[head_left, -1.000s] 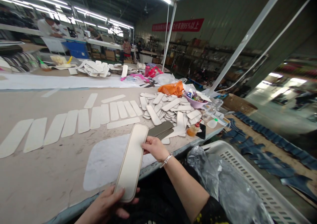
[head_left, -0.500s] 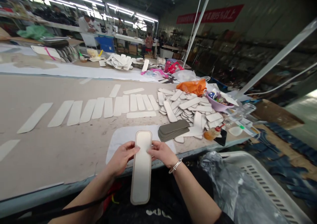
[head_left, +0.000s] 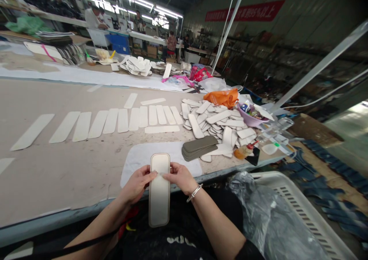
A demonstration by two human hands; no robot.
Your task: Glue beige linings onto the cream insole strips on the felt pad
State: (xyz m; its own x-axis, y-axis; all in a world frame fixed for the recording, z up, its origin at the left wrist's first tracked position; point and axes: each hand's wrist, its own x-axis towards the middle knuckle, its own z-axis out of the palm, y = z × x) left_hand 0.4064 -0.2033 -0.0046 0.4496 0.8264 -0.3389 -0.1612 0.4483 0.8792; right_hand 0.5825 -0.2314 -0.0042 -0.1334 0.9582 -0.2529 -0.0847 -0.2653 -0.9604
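A long white strip with rounded corners and a tan border (head_left: 160, 202) is held upright between my two hands at the table's front edge. My left hand (head_left: 141, 181) pinches its left side, thumb on the white face and fingers behind. From the right, my right hand (head_left: 180, 177) grips the other edge the same way. Beneath and beyond them lies a white sheet (head_left: 133, 156). A small stack of grey-brown strips (head_left: 199, 147) rests on its right part. Behind that stack spreads a heap of white strips with dark edges (head_left: 218, 117).
Several white strips (head_left: 96, 124) lie in a row across the table (head_left: 71, 175). At right are a glue bottle (head_left: 244, 151), an orange bag (head_left: 221, 98) and a purple basin (head_left: 251, 119). A white plastic crate (head_left: 290, 187) with clear plastic stands below the table's right edge.
The held strip sits slightly further left in view and appears shorter, its lower end higher. Both hands keep their grip, and the whole view has shifted a little.
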